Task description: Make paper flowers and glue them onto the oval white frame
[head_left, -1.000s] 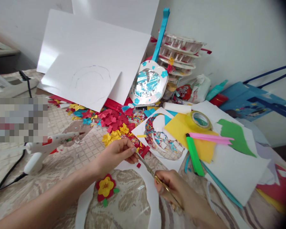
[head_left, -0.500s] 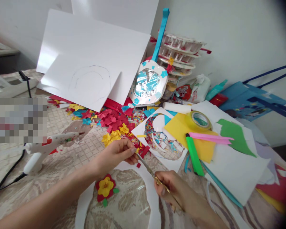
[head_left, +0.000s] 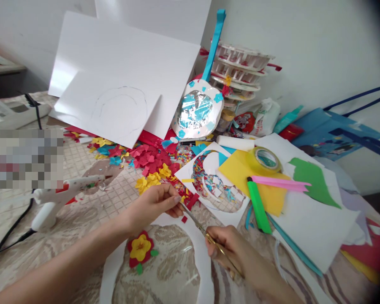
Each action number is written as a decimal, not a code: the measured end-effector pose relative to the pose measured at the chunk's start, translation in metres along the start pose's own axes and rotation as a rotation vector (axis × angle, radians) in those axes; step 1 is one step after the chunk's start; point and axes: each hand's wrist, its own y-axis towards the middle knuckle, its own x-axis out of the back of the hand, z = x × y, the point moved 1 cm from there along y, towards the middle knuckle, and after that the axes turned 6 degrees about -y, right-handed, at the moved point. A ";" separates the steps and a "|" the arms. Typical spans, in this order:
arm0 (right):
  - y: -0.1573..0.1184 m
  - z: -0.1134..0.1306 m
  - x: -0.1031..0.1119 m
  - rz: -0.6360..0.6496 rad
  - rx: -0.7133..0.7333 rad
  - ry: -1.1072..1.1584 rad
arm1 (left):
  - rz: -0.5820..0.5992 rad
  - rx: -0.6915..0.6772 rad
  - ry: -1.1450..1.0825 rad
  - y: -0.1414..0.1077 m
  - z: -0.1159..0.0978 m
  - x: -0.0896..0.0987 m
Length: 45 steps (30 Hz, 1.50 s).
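My left hand (head_left: pixel 164 200) is closed in a pinch above the upper rim of a white paper ring (head_left: pixel 205 270). What its fingertips hold is hidden or too small to name. My right hand (head_left: pixel 229 249) is wrapped round gold-handled scissors (head_left: pixel 194 220); their thin silver tip points up-left and meets the left fingertips. Just below that tip, a small red paper square (head_left: pixel 184 219) lies on the ring. Clear film seems to fill the ring, and a red and yellow paper flower (head_left: pixel 140 249) with green leaves sits at its upper left.
Paper flowers (head_left: pixel 150 158) and scraps are heaped behind my hands. To the left lies a white glue gun (head_left: pixel 55 196) with its cord. Yellow tape (head_left: pixel 264 159), a green marker (head_left: pixel 259 204) and coloured paper cover the right. A round blue-handled paper fan (head_left: pixel 198 109) leans at the back.
Almost everything stays in place. The scissors and both hands show only a very slight shift, with the scissor tip still at the left fingertips.
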 end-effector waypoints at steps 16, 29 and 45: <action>-0.001 0.002 0.002 0.028 0.030 -0.047 | 0.013 0.006 0.010 -0.001 0.001 0.000; 0.000 0.000 0.001 0.002 -0.030 -0.041 | 0.015 -0.004 0.018 0.000 0.002 0.002; -0.002 -0.006 0.029 -0.417 -0.138 -0.868 | -0.030 0.028 -0.025 0.000 -0.003 0.005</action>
